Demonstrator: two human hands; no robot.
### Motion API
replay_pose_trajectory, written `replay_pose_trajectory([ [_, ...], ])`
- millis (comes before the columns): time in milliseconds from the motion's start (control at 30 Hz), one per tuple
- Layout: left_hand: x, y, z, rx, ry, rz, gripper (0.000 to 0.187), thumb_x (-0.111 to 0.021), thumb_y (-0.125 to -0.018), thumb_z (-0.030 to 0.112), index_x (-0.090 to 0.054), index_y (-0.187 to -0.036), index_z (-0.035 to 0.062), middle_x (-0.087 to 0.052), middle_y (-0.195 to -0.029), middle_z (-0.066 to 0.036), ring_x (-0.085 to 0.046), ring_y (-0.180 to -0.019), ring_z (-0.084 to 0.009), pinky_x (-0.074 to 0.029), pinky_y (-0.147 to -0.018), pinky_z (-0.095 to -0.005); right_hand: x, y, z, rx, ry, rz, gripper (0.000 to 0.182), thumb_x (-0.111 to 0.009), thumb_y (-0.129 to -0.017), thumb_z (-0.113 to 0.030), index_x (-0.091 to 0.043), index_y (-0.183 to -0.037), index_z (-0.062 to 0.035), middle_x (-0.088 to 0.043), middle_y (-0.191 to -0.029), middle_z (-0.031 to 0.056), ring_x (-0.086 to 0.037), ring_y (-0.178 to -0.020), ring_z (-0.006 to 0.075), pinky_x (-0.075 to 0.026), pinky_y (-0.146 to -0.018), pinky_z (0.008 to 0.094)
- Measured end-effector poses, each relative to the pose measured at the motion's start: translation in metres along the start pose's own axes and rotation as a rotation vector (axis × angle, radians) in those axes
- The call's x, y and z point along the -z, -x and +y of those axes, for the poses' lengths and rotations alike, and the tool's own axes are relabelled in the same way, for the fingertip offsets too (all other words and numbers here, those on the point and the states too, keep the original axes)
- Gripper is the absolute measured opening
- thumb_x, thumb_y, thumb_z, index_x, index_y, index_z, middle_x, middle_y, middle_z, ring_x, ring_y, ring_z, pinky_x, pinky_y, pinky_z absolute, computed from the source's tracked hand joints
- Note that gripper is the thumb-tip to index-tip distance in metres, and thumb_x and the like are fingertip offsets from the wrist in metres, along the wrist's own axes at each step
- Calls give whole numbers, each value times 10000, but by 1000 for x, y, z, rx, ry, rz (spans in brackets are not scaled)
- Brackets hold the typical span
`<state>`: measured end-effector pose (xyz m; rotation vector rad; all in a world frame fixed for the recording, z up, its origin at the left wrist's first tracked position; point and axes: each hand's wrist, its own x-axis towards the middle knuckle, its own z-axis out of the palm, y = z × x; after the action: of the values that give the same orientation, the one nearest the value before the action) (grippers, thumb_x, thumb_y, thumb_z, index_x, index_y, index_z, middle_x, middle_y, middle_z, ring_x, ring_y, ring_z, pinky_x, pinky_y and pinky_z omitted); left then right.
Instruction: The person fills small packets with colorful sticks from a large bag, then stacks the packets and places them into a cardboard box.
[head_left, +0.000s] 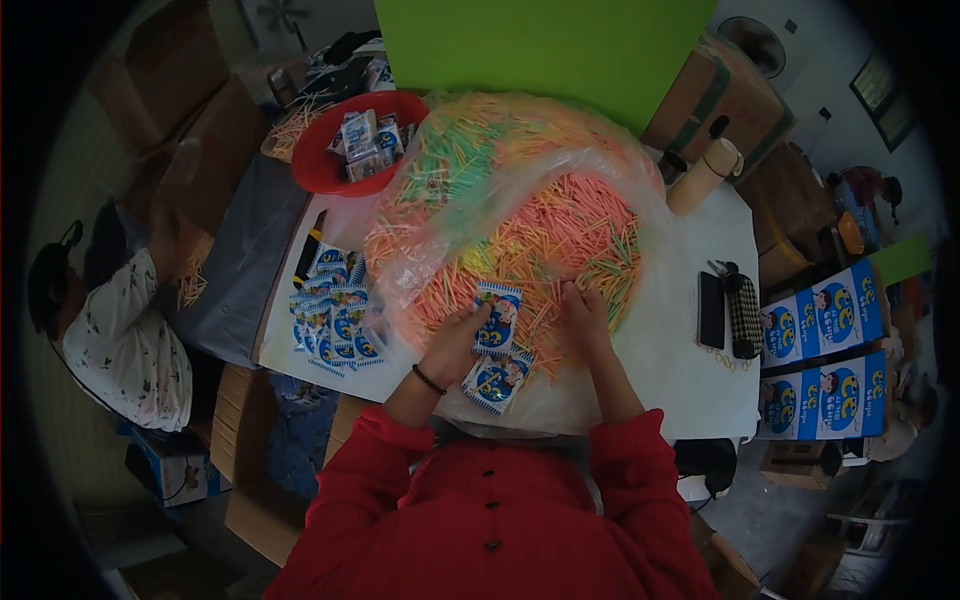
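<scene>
**Sachet held at the edge of the stick heap**

Sachet (498, 318), blue and white and printed, is seen at the centre of the frame, lying against the near edge of a big heap of coloured sticks (540, 235). The heap is spread on a clear plastic sheet (640, 330) over a white table (720, 390), and it fills the upper middle of the picture. The sticks are judged to be thin, light and loose, easily scattered and better pinched in small bunches than scooped. The sachet is judged to be light, soft film, somewhat slippery and easily creased; it is best taken by its side edges.

More sachets (497, 380) lie just below it, and a fanned pile of packets (332, 315) is seen at centre left. A red bowl (318, 165) with further packets stands at upper left.

The left hand (452, 345) is closed on the sachet's left edge, thumb over the printed face. The right hand (583, 318) is curled with its fingertips down among the sticks beside the sachet; whether any sticks are pinched cannot be told.
</scene>
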<state>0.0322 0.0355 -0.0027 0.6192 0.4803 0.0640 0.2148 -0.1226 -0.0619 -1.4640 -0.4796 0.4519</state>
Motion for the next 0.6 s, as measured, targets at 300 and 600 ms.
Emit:
replay_pose_trajectory([
  [300,10,3,-11,-62,-110,-11,205,-591,-951,180,-644,-1056,12,-688,-928,-63,-677,-828,-191,-593,-702,-384,1,13,-29,73,82,40,190,-477,-1001,-148,-586,-1103,-30,-632,-1014,60,-595,-960,139,-483,-814,281],
  [600,13,10,-25,-233,-201,-19,180,-603,-929,87,-672,-1071,-1,-694,-932,-48,-658,-821,-131,-555,-742,-295,-3,25,-50,115,-458,177,204,-451,-1021,-206,-558,-1062,-37,-624,-1121,112,-596,-1056,190,-446,-959,330],
])
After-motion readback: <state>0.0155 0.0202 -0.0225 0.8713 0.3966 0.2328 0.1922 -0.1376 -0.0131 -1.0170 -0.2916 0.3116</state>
